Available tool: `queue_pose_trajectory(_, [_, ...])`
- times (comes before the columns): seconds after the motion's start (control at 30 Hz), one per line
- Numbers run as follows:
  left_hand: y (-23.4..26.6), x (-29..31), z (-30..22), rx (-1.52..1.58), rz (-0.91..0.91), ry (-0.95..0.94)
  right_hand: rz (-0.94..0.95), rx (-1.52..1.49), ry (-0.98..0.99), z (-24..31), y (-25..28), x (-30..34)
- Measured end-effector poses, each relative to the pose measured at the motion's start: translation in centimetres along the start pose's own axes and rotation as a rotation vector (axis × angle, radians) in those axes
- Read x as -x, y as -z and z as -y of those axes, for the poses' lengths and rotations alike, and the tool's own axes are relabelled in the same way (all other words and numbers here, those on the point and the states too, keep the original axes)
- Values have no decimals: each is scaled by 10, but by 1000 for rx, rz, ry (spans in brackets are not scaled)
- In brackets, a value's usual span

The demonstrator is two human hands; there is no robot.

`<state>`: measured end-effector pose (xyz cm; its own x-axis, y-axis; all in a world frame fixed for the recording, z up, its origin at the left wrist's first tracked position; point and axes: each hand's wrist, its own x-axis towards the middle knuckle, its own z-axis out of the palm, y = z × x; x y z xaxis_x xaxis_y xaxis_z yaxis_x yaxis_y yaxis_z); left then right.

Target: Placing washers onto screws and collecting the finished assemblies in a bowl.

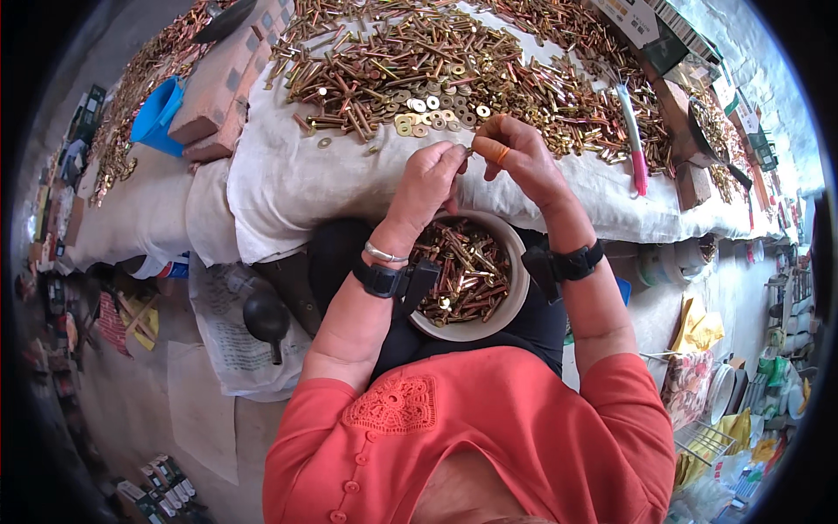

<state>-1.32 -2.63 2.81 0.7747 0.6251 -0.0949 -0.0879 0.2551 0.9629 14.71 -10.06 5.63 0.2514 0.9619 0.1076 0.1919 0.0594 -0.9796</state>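
Hands: left hand (428, 181) and right hand (521, 162) met fingertip to fingertip, both pinching a small metal part (470, 151); kind unclear.
Part position: above the table's near edge, just beyond the bowl (522, 293).
Bowl: sat at the lap, well filled with bolts (467, 272); finished or not, couldn't tell.
Table (349, 188): carried a big bolt heap (375, 65), washers (434, 113) in front.
Progress: probably mid-batch, plenty left.

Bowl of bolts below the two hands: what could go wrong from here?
1. The small piece at the fingertips of the left hand and right hand could slip and get lost among the bolts in the bowl.
2. The bowl seems to sit between the legs, so shifting them might tip it.
3. The stray washer could be knocked off the cloth.
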Motion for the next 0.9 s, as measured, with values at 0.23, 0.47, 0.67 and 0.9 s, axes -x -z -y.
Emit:
queue_pose_trajectory(0.23, [-3, 0, 0, -101, -25, -72, 34, 74, -134, -3, 1, 1])
queue_pose_trajectory(0.47, [1, -2, 0, -32, -36, -56, 31, 38, -56, -8, 0, -1])
queue_pose_trajectory(0.67, [1, 3, -3, -34, -16, -68, 23, -45, -114, -2, -8, 0])
queue_pose_trajectory(0.9, [-9, 4, 0, 111, -55, -114, 14, -184, -69, -11, -39, -7])
